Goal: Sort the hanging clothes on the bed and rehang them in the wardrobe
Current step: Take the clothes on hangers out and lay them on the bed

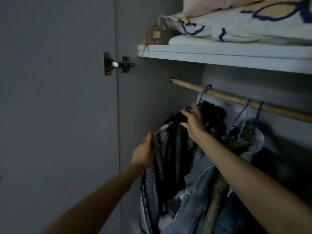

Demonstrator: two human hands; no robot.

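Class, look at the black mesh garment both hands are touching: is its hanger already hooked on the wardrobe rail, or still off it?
Hooked on: the blue hanger loops over the wooden rail above the mesh garment.

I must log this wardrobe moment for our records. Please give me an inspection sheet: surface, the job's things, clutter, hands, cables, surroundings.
Surface: white wardrobe shelf above a wooden hanging rail.
Job's things: black-and-grey mesh garment on a blue wire hanger hooked over the rail; faded blue denim jacket beside it; two more purple hangers further right.
Clutter: folded white bedding with dark blue print and a pink cloth on the shelf.
Hands: left hand grips the mesh garment's shoulder edge; right hand rests at its neck.
Cables: nothing seen.
Surroundings: grey open door with metal hinge.
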